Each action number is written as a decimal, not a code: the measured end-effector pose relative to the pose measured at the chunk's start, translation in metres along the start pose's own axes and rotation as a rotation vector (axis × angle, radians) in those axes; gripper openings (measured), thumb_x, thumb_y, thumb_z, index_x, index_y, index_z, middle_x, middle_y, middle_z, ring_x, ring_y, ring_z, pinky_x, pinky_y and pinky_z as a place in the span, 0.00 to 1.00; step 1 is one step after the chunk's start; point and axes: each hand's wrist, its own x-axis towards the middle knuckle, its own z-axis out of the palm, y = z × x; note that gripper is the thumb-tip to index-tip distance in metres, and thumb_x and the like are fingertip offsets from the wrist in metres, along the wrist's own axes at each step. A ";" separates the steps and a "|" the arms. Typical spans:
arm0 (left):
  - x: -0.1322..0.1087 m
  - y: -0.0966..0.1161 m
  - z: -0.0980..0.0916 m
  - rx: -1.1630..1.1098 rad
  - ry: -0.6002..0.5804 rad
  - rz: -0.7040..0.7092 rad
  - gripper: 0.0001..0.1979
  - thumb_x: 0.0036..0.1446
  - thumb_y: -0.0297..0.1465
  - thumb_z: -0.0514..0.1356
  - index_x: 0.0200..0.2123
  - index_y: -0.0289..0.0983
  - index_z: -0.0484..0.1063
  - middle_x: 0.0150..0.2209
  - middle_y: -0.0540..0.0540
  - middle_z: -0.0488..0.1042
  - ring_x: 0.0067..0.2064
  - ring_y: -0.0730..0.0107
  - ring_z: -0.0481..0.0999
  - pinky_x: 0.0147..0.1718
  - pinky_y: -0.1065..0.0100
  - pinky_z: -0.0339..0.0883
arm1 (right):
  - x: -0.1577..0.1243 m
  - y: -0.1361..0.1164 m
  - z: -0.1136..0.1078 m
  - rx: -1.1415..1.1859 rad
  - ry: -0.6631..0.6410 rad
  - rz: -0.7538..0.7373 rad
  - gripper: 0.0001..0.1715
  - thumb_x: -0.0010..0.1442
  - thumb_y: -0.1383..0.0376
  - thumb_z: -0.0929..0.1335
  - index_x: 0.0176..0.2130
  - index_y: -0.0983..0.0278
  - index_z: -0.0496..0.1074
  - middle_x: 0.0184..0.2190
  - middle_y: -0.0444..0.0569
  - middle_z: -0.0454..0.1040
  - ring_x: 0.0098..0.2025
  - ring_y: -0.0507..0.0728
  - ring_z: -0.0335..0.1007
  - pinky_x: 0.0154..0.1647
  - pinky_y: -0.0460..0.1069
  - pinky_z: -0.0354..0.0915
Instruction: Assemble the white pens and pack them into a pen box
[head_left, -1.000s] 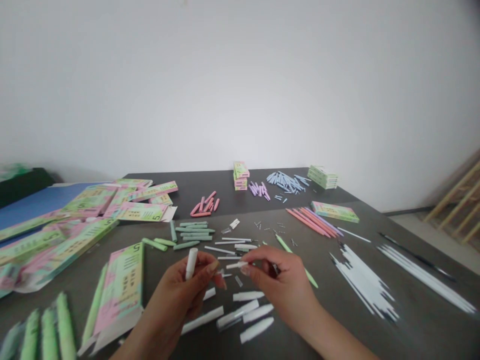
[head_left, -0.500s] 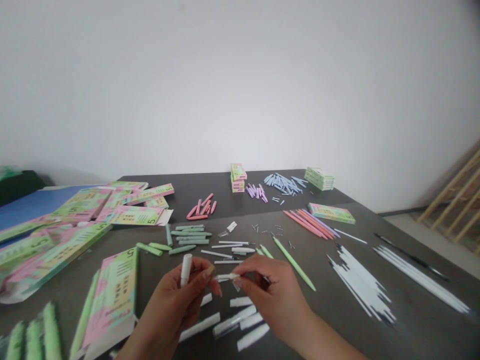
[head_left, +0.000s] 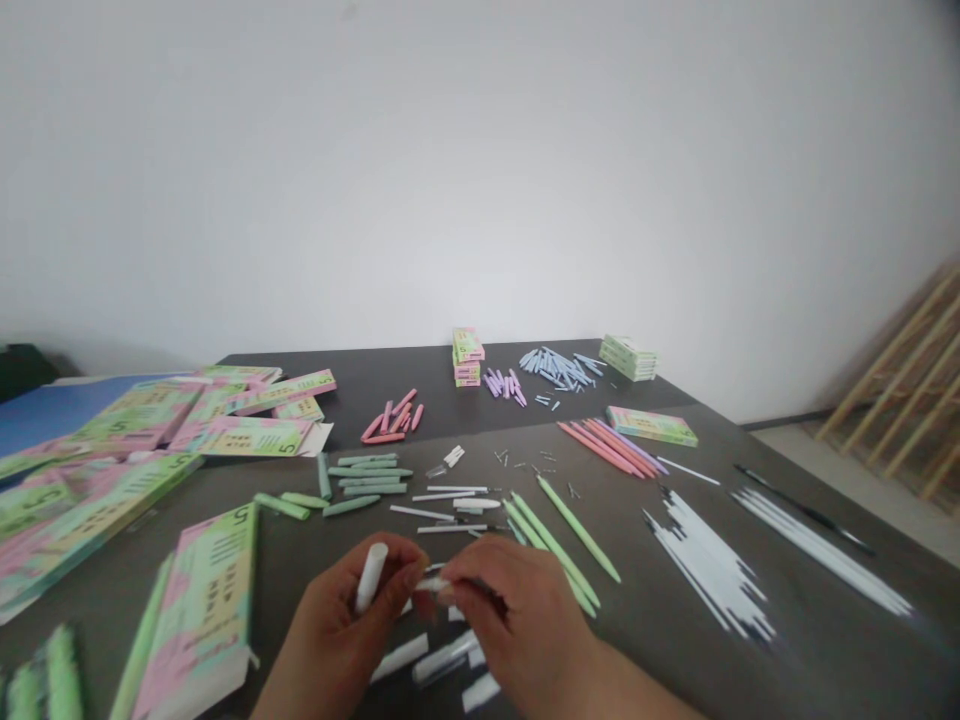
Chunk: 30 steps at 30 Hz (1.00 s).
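White tube (head_left: 371,577), tilted, observed in the left hand (head_left: 351,612), grip closed around it. Small white piece (head_left: 432,584) located between both hands, above the bench (head_left: 465,428); the right hand (head_left: 521,605) has its grip closed on one end, left fingertips at the other. From where I stand, green pens (head_left: 579,530) lie beyond the right hand, muted-green barrels (head_left: 373,489) beyond the left.

I count 1 white tube (head_left: 370,578) in the left hand (head_left: 356,615); 3 long light-green pens (head_left: 579,529) beyond the right hand (head_left: 514,610); 2 short light-green pieces (head_left: 282,506); about 7 dark-green pieces (head_left: 373,489); 1 black pen (head_left: 802,508); 2 box stacks (head_left: 466,346); 2 bundles of white rods (head_left: 705,562). Blue pieces (head_left: 556,367): heaped, exact number unreadable.
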 end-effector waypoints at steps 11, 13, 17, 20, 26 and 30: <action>-0.009 -0.004 0.007 0.132 0.064 0.092 0.10 0.50 0.41 0.58 0.25 0.41 0.71 0.20 0.54 0.71 0.26 0.69 0.70 0.28 0.73 0.61 | 0.001 0.001 0.000 -0.114 -0.126 0.151 0.16 0.64 0.61 0.60 0.28 0.64 0.68 0.24 0.43 0.70 0.25 0.49 0.63 0.26 0.43 0.52; -0.008 -0.006 0.007 0.140 0.061 0.080 0.10 0.50 0.41 0.58 0.25 0.41 0.71 0.20 0.54 0.71 0.25 0.69 0.70 0.27 0.72 0.61 | 0.003 0.001 -0.001 -0.109 -0.172 0.182 0.18 0.64 0.61 0.59 0.26 0.64 0.66 0.22 0.44 0.69 0.25 0.49 0.63 0.25 0.42 0.51; -0.006 -0.012 0.004 0.158 0.023 0.080 0.11 0.49 0.44 0.58 0.26 0.43 0.72 0.21 0.52 0.72 0.26 0.66 0.72 0.27 0.71 0.63 | 0.003 -0.001 0.000 -0.071 -0.201 0.229 0.21 0.65 0.62 0.58 0.23 0.65 0.65 0.20 0.43 0.67 0.23 0.48 0.62 0.23 0.42 0.50; -0.004 -0.012 0.003 0.182 -0.016 0.068 0.12 0.47 0.45 0.59 0.25 0.43 0.72 0.20 0.51 0.72 0.26 0.65 0.72 0.27 0.71 0.64 | 0.003 -0.002 0.001 -0.034 -0.225 0.285 0.22 0.65 0.60 0.57 0.24 0.65 0.66 0.18 0.42 0.64 0.20 0.47 0.58 0.20 0.42 0.47; 0.017 0.000 -0.021 0.260 0.000 0.057 0.13 0.45 0.44 0.60 0.29 0.42 0.75 0.23 0.50 0.76 0.28 0.64 0.73 0.28 0.71 0.64 | 0.012 0.003 -0.018 -0.058 -0.169 0.340 0.18 0.63 0.63 0.59 0.24 0.65 0.67 0.17 0.40 0.60 0.21 0.47 0.53 0.20 0.43 0.43; 0.048 -0.006 -0.059 0.428 0.062 0.031 0.14 0.41 0.42 0.62 0.28 0.39 0.76 0.27 0.48 0.79 0.32 0.60 0.76 0.31 0.69 0.65 | 0.022 0.022 -0.041 -0.061 -0.077 0.411 0.16 0.61 0.61 0.61 0.25 0.66 0.67 0.17 0.39 0.57 0.20 0.47 0.50 0.21 0.42 0.45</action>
